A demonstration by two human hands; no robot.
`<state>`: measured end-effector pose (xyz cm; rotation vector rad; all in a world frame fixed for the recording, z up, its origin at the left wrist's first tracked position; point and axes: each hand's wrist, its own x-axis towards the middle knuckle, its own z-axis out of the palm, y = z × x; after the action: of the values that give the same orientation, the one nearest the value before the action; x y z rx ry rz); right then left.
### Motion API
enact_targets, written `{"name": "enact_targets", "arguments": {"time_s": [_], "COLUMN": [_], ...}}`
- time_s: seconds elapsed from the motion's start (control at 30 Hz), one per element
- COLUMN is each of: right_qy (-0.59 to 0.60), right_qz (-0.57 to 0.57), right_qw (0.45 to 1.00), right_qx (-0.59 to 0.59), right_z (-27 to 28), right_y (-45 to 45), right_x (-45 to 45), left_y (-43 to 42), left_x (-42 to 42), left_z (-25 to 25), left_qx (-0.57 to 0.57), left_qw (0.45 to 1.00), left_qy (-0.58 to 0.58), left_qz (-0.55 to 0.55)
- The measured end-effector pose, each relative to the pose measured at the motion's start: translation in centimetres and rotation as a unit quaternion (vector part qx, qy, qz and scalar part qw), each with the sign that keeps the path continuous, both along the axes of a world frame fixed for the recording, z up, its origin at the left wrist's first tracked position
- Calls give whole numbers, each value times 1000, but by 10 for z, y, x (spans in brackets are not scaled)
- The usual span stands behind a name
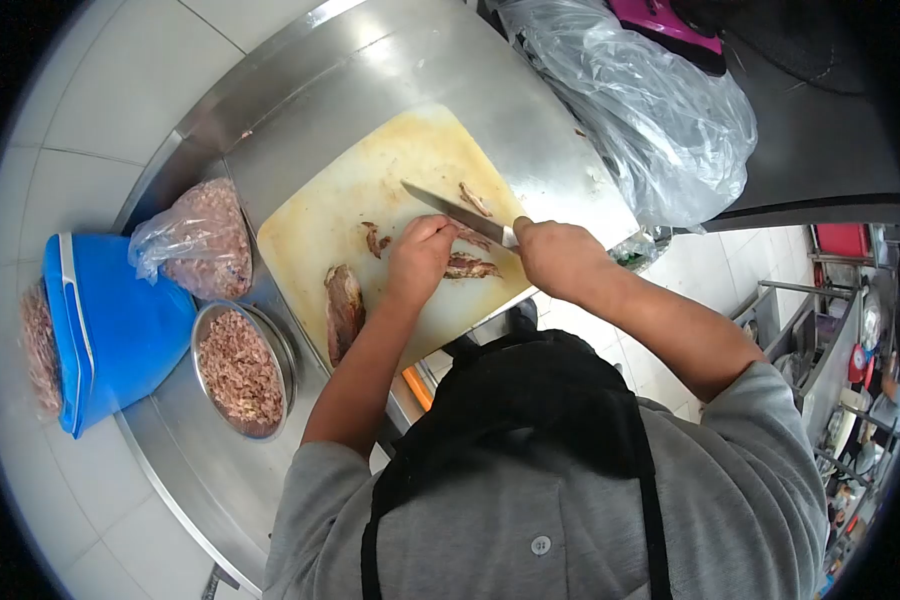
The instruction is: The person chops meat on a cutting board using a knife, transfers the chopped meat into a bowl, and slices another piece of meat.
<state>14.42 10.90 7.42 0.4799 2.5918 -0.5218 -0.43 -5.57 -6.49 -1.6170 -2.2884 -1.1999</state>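
My right hand (558, 256) is wrapped round the handle of a kitchen knife (458, 212). Its blade points up and left across a yellowed cutting board (320, 215). Close beside the blade, my left hand (420, 258) is closed, its fingertips pinching a strip of meat (467, 235) against the board. Just below that strip lies another dark-edged piece of cooked meat (470, 266). Small scraps (374, 240) lie left of my left hand, and a thin sliver (475, 198) rests beyond the knife. A larger chunk of meat (344, 305) sits at the board's left side.
Left of the board stand a metal bowl (286, 345) of chopped meat, a clear bag of meat (205, 240) and a blue container (130, 330). A large plastic bag (650, 110) lies at the back right. The steel table (420, 50) has a raised rim. Shelving (820, 310) stands at far right.
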Motion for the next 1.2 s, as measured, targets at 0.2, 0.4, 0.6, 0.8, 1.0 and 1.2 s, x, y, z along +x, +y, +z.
{"name": "enact_targets", "arguments": {"time_s": [0.2, 0.4, 0.6, 0.8, 1.0, 1.2], "right_qy": [-42, 11, 7, -52, -25, 21], "right_qz": [2, -3, 18, 22, -6, 3], "right_qw": [999, 1000, 1000, 998, 1000, 1000], "right_qx": [10, -3, 16, 19, -16, 2], "right_z": [43, 8, -10, 33, -15, -3], "right_y": [0, -4, 2, 5, -9, 14], "right_x": [21, 14, -3, 21, 0, 1], "left_y": [0, 1, 0, 0, 4, -8], "left_x": [0, -1, -4, -2, -3, -21], "left_z": [-1, 6, -4, -3, -5, 16], "left_qx": [7, 13, 18, 23, 32, 27], "left_qw": [1000, 1000, 1000, 1000, 999, 996], "left_qy": [-1, -10, 12, 4, 8, -81], "left_qz": [3, 2, -13, -6, 6, 26]}}
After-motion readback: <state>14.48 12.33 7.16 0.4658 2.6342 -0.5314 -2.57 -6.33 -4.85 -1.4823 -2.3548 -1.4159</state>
